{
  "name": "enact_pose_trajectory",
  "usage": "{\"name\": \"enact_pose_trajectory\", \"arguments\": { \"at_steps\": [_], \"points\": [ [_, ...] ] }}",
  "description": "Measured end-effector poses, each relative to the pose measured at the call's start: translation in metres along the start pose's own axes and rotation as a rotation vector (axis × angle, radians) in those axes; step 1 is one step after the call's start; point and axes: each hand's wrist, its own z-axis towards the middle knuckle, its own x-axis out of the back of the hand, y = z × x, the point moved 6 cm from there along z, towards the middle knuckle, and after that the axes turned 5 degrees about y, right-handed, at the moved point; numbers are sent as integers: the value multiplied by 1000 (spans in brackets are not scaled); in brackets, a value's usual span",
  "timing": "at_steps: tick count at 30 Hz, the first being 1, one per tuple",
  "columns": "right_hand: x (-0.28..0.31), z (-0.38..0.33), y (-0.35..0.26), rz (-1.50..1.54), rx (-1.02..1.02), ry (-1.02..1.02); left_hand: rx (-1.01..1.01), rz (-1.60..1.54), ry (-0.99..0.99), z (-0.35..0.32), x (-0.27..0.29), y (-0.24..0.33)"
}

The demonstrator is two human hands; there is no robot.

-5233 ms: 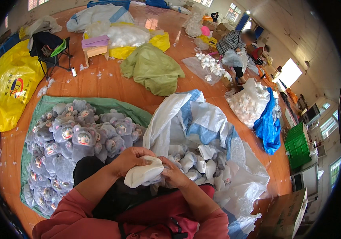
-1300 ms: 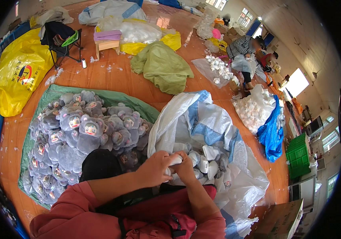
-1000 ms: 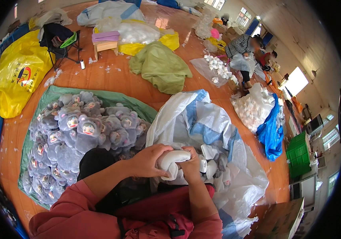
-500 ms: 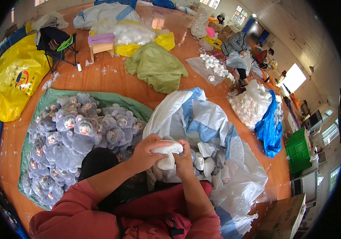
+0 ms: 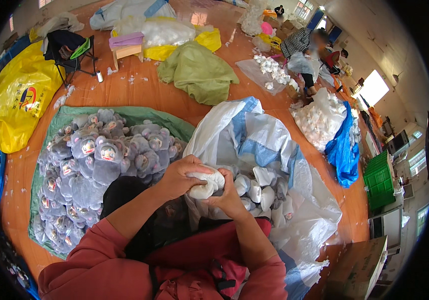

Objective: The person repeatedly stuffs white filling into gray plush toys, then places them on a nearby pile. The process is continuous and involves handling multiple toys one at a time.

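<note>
Between my two hands, out over my lap and in front of the sack's near edge, sat a soft white piece (image 5: 205,184), folded and bulging. My left hand (image 5: 178,176) grasped it from the left, fingers over the top and thumb along the lower side; my right hand (image 5: 230,197) held its right end, so neither grip was slack. How hard I pressed, I could not tell from its shape alone.

To my eye it was light, and it looked soft enough to give and crease wherever the fingers pushed. Nothing about it seemed brittle; I judged it would take squeezing well, though a fabric edge might strain under a sharp tug. The surface looked matt rather than slick, so slipping seemed a small worry. The best hold, I thought, was at the two opposite ends, with thumbs on the folds, since a pinch in the middle would probably just sink in.

Just beyond my right hand, similar white and grey pieces (image 5: 266,196) lay in a white-and-blue woven sack (image 5: 269,127). To my left, grey plush toys (image 5: 87,187) were heaped on a green sheet (image 5: 167,120).
</note>
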Motion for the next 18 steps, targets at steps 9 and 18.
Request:
{"name": "enact_pose_trajectory", "arguments": {
  "at_steps": [9, 18],
  "points": [
    [-10, 1, -10, -160, 12, 2, 98, 113, -145, -2, 0, -10],
    [-13, -1, -10, -343, -7, 57, -66, 250, -132, -5, -5, -5]
  ]
}}
